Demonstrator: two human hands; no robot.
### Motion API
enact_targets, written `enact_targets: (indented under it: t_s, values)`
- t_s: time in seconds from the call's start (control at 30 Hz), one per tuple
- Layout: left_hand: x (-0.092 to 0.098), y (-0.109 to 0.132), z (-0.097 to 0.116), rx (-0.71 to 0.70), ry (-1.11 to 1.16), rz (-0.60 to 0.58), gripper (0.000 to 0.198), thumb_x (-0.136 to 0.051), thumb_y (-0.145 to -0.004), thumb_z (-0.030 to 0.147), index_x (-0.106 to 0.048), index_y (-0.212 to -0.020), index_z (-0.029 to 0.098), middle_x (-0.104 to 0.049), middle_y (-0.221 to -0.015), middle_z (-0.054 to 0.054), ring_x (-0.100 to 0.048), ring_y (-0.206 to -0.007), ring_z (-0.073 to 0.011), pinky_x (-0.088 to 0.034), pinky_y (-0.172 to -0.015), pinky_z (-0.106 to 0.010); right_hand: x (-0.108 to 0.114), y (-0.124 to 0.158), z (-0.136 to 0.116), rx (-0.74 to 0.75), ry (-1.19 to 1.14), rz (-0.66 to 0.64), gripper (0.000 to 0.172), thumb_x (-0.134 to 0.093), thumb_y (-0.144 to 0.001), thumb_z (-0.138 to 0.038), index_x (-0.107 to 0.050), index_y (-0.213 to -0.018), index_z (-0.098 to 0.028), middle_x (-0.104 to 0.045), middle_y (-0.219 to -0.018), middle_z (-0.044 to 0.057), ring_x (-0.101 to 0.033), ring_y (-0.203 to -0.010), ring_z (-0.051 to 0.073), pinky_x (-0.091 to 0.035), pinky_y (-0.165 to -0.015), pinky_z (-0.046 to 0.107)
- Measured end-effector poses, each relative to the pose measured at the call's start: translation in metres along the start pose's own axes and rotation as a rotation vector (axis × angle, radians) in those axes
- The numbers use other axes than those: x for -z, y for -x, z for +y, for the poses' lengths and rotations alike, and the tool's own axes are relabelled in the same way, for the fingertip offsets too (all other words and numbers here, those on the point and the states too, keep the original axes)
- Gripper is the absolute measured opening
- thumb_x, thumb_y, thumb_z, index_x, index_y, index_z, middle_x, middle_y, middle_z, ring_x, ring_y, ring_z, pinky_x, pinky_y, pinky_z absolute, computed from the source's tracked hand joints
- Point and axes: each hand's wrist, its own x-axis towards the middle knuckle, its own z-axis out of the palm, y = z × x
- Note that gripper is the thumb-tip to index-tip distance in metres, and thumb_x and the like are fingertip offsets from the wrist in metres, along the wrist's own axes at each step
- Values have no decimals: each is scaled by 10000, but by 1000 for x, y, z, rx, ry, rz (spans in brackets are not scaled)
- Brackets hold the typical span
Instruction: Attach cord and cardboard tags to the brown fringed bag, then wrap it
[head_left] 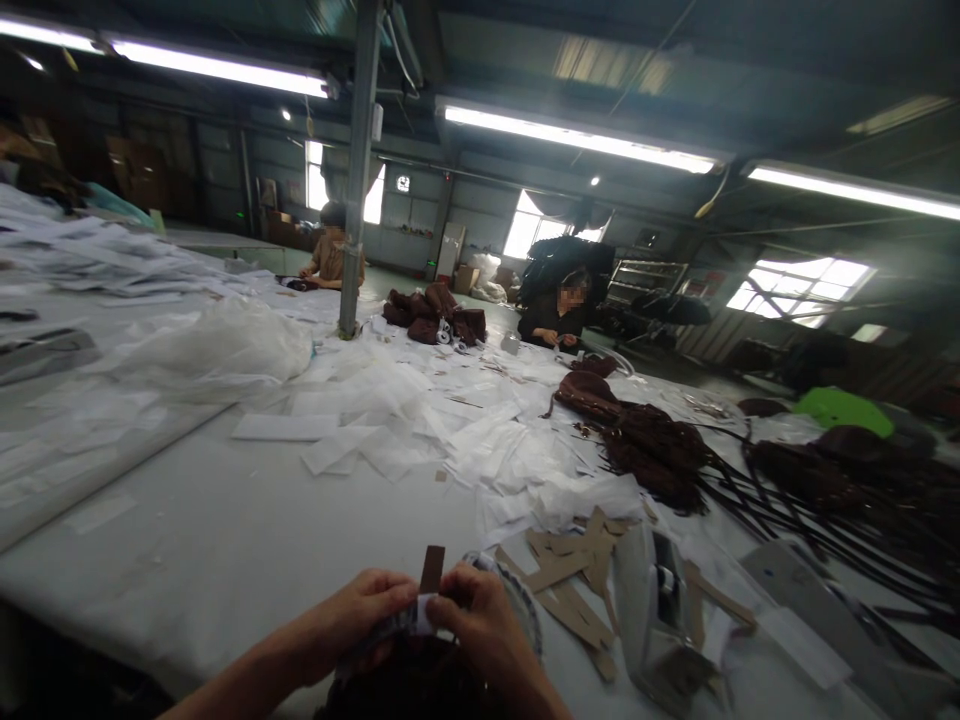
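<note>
Both of my hands are at the bottom centre of the head view, pinched together. My left hand (364, 610) and my right hand (480, 625) grip a small white tag with a narrow brown strip (432, 568) sticking up between the fingertips. Under my hands lies a dark brown item (409, 685), partly hidden by my wrists. Right of my right hand lie several tan cardboard strips (574, 580) and a grey tape dispenser (658, 610).
A large white table (225, 540) carries scattered white paper pieces (465, 440), a clear plastic bag (217, 350) and dark brown bags with straps (652, 450). A steel post (358, 170) rises from the table. Two other people (559, 315) sit at the far side.
</note>
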Motion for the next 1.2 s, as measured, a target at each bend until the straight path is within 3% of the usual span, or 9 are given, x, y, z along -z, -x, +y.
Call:
enact_targets:
  t_s: [0.13,0.33,0.53,0.67,0.73,0.83,0.93,1.07,1.2]
  values:
    - [-3,-3,2,-50,-197,39,412,-529,-779,545,-622,-803,144,-446,-512,55,-342,-407,-81,-246,-396,-197,-5,0,11,42,83,34,51,-620,-673,-178,-668,-691,-184,-631,-647,-24,-564,-638,136,-429,-579,226]
    - [-3,-10,-2,-205,-464,109,294,-488,-786,340,-680,-744,121,-574,-632,5,-474,-613,-143,-333,-559,-215,-1,0,-3,118,141,-27,151,-646,-688,-137,-675,-817,-210,-680,-765,-38,-597,-724,133,-422,-646,218]
    - [-4,-15,-2,-208,-511,116,272,-449,-773,286,-665,-717,130,-550,-617,15,-460,-600,-138,-326,-564,-217,3,-3,-11,131,133,-68,123,-620,-678,-78,-656,-679,-196,-619,-627,-65,-552,-620,105,-403,-591,201]
    - [-5,-15,-3,-173,-538,125,215,-454,-737,268,-602,-635,150,-489,-581,26,-437,-588,-135,-291,-534,-216,11,-6,-16,160,188,-78,262,-638,-679,-106,-673,-904,-236,-676,-724,-55,-612,-705,130,-452,-649,217]
    - [-8,-14,-3,-157,-554,126,196,-451,-725,259,-583,-624,156,-474,-566,32,-427,-567,-128,-270,-515,-217,18,-9,-24,179,295,-84,339,-625,-691,-107,-673,-993,-253,-693,-764,-41,-624,-717,138,-463,-675,229]
    - [-11,-12,-3,-144,-586,130,177,-440,-717,248,-540,-599,163,-426,-544,41,-397,-544,-116,-237,-498,-220,28,-12,-37,274,573,-165,271,-556,-736,-87,-733,-821,-275,-655,-726,-23,-608,-655,128,-448,-635,221]
    - [-13,-11,0,-144,-600,133,170,-432,-712,238,-459,-557,174,-366,-543,44,-366,-542,-111,-219,-495,-221,28,-11,-40,370,795,-222,310,-520,-744,-65,-737,-722,-284,-611,-675,-15,-581,-604,126,-427,-598,224]
    - [-13,-11,4,-185,-538,99,187,-423,-710,234,-397,-533,183,-308,-546,44,-326,-535,-105,-209,-485,-224,13,-8,-25,415,699,-95,276,-521,-764,-70,-714,-693,-255,-611,-688,-8,-586,-686,139,-424,-638,234]
    - [-11,-13,-2,-149,-514,81,177,-412,-698,236,-409,-529,182,-285,-535,47,-297,-512,-101,-194,-469,-230,14,-8,-29,261,201,262,200,-555,-821,-253,-666,-659,-216,-561,-635,-14,-537,-612,128,-433,-592,240]
